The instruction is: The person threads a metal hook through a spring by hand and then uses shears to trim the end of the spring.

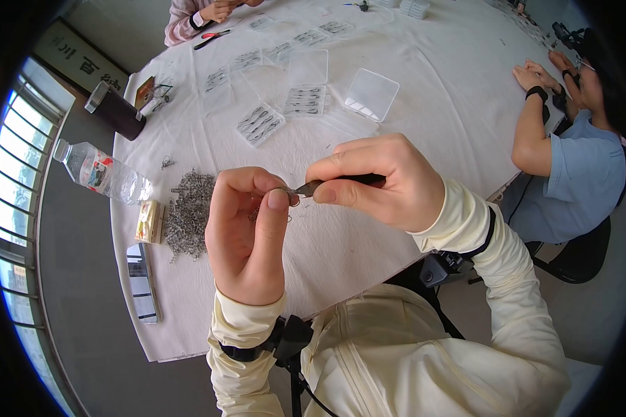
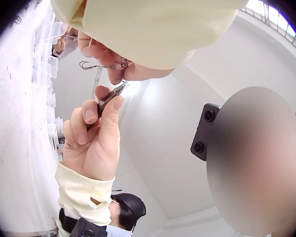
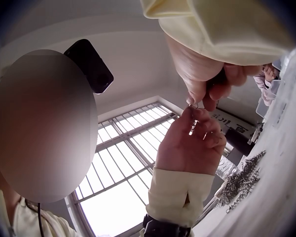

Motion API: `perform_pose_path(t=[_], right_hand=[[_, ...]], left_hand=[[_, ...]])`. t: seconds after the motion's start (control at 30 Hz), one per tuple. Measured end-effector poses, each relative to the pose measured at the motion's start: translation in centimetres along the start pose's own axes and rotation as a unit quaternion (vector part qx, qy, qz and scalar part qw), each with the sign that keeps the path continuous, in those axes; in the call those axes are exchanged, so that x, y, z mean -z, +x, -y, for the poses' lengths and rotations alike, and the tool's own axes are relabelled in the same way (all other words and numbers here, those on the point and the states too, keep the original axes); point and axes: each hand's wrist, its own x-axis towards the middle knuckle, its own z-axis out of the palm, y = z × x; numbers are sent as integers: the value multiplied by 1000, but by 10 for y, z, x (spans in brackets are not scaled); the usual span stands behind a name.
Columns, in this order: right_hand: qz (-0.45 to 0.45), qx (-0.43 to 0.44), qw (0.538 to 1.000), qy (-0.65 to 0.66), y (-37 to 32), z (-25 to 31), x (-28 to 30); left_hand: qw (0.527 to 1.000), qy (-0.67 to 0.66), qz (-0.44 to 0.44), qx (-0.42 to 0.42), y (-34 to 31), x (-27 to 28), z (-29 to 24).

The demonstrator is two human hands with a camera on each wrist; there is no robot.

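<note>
My left hand (image 1: 247, 233) pinches a small wire fishing hook (image 2: 89, 65) between thumb and fingertips, with its curved points sticking out past the fingers in the left wrist view. Small metal links (image 2: 124, 63) show at the same fingers. My right hand (image 1: 386, 181) grips dark pointed pliers (image 1: 315, 186), thumb along one side. The pliers' tip meets the metal right at the left fingertips, above the table's near part. Most of the pliers' handle is hidden in the right palm. A tangled pile of small metal pieces (image 1: 188, 215) lies just left of my left hand.
Beyond my hands lie clear plastic boxes (image 1: 261, 125) of metal rigs and an open lid (image 1: 372, 95). At left are a plastic bottle (image 1: 104, 172), dark tumbler (image 1: 116, 111), small box (image 1: 149, 221) and phone (image 1: 142, 281). Other people sit around the cloth-covered table (image 1: 452, 90).
</note>
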Motion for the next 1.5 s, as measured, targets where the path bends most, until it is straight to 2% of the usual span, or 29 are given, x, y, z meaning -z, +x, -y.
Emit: perform_pose_path(t=[1.1,1.17,1.2,1.27,1.3,1.37,1.43,1.5], right_hand=[[-21,-13,1000,-8,-7,-1,6],[2,-74,995,-61,-8,2,11],[3,-73,995,-61,-10,1,11],[41,-70,980,-180,-16,-6,9],[40,-68,980,-181,-18,-11,8],[72,27,953,-293,-23,-22,5],[92,28,939,-329,-25,-26,3],[69,55,930,-357,-23,-25,2]], left_hand=[[1000,-12,-4,2,-1,1,0],[1000,-15,-8,4,-1,1,0],[1000,-15,-8,8,-2,1,-1],[1000,-16,-9,10,-2,1,0],[1000,-20,-9,11,-1,1,0],[1000,-24,-10,11,-1,1,1],[999,-31,-12,20,-1,2,1],[999,-33,-11,16,0,3,1]])
